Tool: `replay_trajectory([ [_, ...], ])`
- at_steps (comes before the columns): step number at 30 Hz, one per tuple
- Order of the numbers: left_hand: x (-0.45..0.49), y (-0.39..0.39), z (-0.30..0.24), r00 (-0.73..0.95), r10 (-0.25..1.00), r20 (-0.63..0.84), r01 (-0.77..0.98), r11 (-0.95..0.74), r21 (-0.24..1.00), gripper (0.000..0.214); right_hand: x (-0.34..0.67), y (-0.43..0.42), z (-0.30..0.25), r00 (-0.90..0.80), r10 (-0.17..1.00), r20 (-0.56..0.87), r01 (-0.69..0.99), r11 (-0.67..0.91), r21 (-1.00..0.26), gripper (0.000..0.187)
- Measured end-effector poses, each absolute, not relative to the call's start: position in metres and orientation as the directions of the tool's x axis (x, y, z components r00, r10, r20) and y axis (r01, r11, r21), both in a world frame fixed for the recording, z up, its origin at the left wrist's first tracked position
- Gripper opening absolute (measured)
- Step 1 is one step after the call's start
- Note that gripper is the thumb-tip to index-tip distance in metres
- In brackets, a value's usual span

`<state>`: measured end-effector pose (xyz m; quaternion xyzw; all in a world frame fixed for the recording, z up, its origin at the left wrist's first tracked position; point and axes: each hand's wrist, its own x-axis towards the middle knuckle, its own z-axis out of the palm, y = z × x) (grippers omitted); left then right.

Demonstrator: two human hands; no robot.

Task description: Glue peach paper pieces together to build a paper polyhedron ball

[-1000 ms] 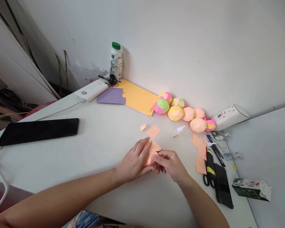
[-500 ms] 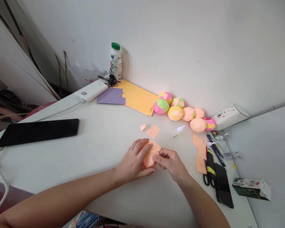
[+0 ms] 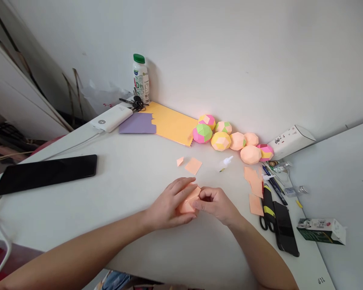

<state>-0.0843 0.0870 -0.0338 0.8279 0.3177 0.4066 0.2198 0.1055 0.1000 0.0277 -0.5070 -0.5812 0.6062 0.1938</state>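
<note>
A peach folded-paper ball (image 3: 188, 204) sits between my hands above the white table. My left hand (image 3: 172, 203) wraps over its left side, fingers across the top and thumb along the near edge. With thumb and fingers, my right hand (image 3: 216, 204) pinches the ball's right edge. Part of the ball is hidden under my fingers. Just beyond my hands lie a square peach paper (image 3: 193, 165) and a small folded peach piece (image 3: 180, 161). A small white nozzle bottle (image 3: 226, 162) lies to their right.
Several finished paper balls (image 3: 220, 141) line the wall. Yellow paper (image 3: 174, 125) and purple paper (image 3: 137, 123) lie at the back left, near a bottle (image 3: 141, 80). A black phone (image 3: 45, 172) is at left; scissors (image 3: 268, 222) and another phone (image 3: 286, 228) at right.
The view has shifted slightly. My hands stay on the paper ball, and my right fingers have moved a little along its right edge.
</note>
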Motion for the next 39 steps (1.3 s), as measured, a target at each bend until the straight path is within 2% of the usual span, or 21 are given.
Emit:
replay_trajectory([
  [13, -0.085, 0.0893, -0.0344, 0.539, 0.589, 0.602, 0.323, -0.804, 0.499, 0.065, 0.1054, 0.1015, 0.0297, -0.436, 0.806, -0.4, 0.286, -0.297, -0.911, 0.028],
  [20, -0.0864, 0.0901, -0.0355, 0.572, 0.553, 0.606, 0.329, -0.831, 0.447, 0.063, 0.1078, 0.1006, 0.0279, -0.404, 0.794, -0.454, 0.334, -0.334, -0.881, 0.024],
  [25, -0.0869, 0.0896, -0.0353, 0.583, 0.546, 0.602, 0.314, -0.835, 0.452, 0.062, 0.1083, 0.1018, 0.0272, -0.409, 0.781, -0.471, 0.341, -0.348, -0.873, 0.021],
  [31, -0.085, 0.0894, -0.0334, 0.563, 0.563, 0.605, 0.309, -0.823, 0.477, 0.056, 0.1089, 0.1017, 0.0292, -0.435, 0.777, -0.455, 0.331, -0.331, -0.884, 0.025],
  [39, -0.0858, 0.0908, -0.0378, 0.559, 0.56, 0.612, 0.307, -0.825, 0.474, 0.063, 0.1083, 0.1016, 0.0273, -0.446, 0.781, -0.437, 0.305, -0.327, -0.895, 0.026],
])
